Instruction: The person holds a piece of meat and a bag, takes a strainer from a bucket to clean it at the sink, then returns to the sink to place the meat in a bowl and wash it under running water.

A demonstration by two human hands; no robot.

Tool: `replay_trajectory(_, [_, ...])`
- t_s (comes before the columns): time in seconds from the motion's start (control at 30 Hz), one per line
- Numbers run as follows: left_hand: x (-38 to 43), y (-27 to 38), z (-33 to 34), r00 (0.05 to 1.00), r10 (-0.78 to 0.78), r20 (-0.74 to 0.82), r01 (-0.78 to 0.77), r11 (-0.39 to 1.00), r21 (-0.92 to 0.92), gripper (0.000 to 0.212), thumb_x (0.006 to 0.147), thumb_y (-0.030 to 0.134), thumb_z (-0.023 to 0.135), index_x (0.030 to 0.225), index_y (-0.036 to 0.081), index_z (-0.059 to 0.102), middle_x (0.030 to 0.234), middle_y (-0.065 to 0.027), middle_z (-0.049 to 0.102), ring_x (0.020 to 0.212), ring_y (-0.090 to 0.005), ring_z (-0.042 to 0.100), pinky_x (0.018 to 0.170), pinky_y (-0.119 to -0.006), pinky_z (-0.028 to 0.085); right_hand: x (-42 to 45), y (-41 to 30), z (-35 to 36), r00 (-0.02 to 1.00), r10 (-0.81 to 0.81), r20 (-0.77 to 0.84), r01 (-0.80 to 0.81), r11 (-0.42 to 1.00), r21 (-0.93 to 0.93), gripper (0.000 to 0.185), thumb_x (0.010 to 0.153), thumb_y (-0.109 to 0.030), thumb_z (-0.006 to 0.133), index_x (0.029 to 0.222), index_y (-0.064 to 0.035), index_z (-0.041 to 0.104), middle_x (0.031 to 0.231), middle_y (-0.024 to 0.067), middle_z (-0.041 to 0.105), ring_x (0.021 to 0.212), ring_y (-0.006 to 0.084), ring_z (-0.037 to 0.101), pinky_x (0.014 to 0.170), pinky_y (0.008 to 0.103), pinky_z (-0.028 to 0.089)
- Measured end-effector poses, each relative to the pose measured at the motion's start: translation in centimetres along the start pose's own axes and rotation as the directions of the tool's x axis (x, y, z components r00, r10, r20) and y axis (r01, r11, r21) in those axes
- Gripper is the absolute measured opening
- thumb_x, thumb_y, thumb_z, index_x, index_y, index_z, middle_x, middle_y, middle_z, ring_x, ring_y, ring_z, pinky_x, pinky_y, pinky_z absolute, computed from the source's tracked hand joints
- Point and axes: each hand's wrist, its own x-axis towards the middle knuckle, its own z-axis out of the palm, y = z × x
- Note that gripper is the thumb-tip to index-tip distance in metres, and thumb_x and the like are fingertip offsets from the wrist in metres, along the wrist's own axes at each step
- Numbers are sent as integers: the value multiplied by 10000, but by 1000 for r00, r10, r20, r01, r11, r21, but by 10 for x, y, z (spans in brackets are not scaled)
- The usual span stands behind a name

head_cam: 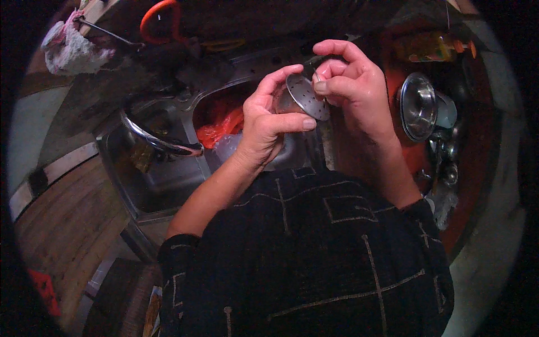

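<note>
My left hand (263, 120) holds a small round metal strainer (306, 100) with a perforated face, its thumb and fingers around the rim. The strainer is tilted, with its holes towards my right hand (358, 86). That hand pinches a thin, wire-like part at the strainer's far edge between thumb and forefinger; I cannot tell whether this part is fixed to it. Both hands are above the right basin of a stainless steel sink (191, 101). Below them in that basin lie a red plastic bag (221, 126) and a clear plastic bag (226, 148).
A chrome faucet (158, 141) arches over the left basin (168, 181). Metal bowls (417, 107) and a bottle with an orange cap (433, 47) are on the reddish surface at right. A pale cloth (76, 50) hangs at upper left, near an orange loop (145, 25).
</note>
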Motion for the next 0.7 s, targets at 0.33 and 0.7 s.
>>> replay_trajectory(0.33, [2, 1, 0, 998, 23, 64, -20, 999, -47, 849, 578, -83, 777, 1349, 10, 433, 1163, -108, 563, 1045, -205, 593, 920, -340, 507, 6, -1, -6, 985, 132, 108, -148, 976, 159, 378, 762, 21, 624, 1132, 35, 549, 746, 33, 604, 579, 86, 562, 500, 198, 396])
replay_trajectory(0.7, [4, -3, -13, 992, -49, -118, 38, 994, -98, 774, 606, 74, 656, 1339, -2, 420, 1140, -139, 581, 1040, -265, 607, 977, -388, 487, 3, 2, 4, 998, 9, 65, -10, 1000, 13, 356, 819, 9, 627, 1167, 9, 554, 754, 16, 576, 658, 91, 570, 600, 217, 471])
